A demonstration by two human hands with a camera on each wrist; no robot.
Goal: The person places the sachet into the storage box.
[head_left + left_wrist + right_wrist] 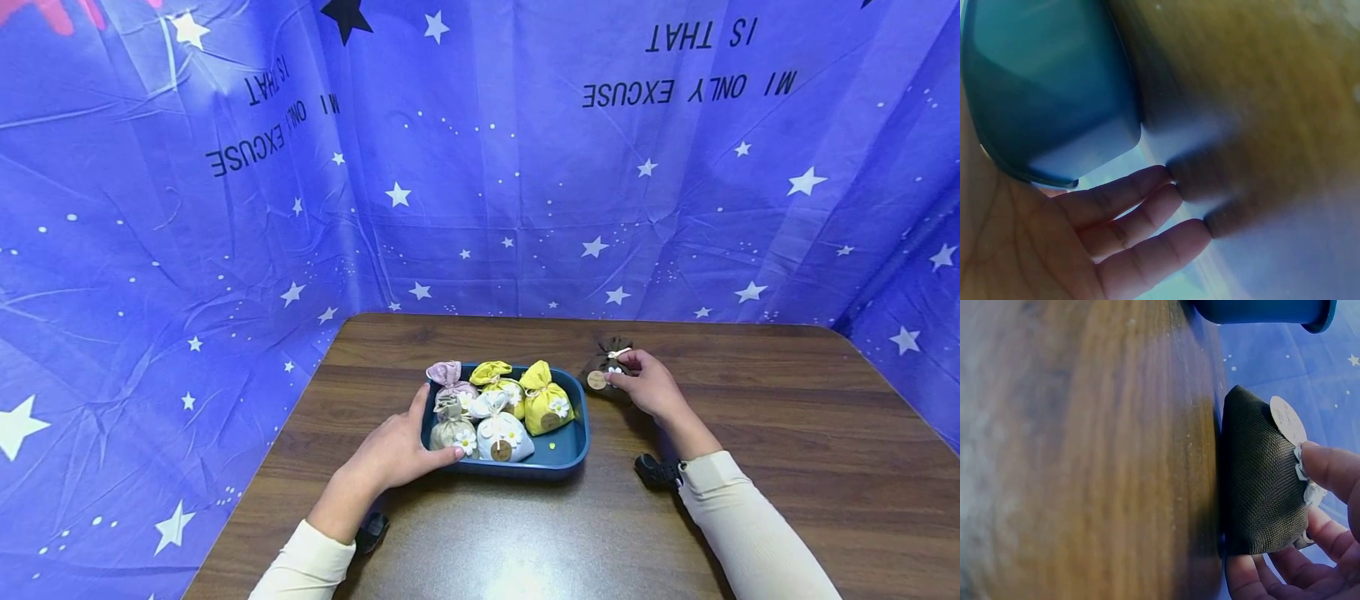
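In the head view my right hand (647,385) grips a dark brown drawstring pouch (617,388) with a white flower and a round tag, right of the tray. Seen from the right wrist, my thumb presses on the flower side of the pouch (1260,481) and the other fingers curl round its end. My left hand (397,442) rests at the near left corner of a blue tray (557,468), thumb over the near rim. The left wrist view shows several of its fingers (1154,259) stretched out beneath the tray's wall (1060,94), fingertips at the tabletop.
Inside the tray lie a yellow pouch (547,403), another yellow one (513,392), a pink one (450,383), a white one (501,433) and a grey-beige one (448,432). A wooden table (780,417) bears everything. A blue star-printed curtain (495,200) borders it.
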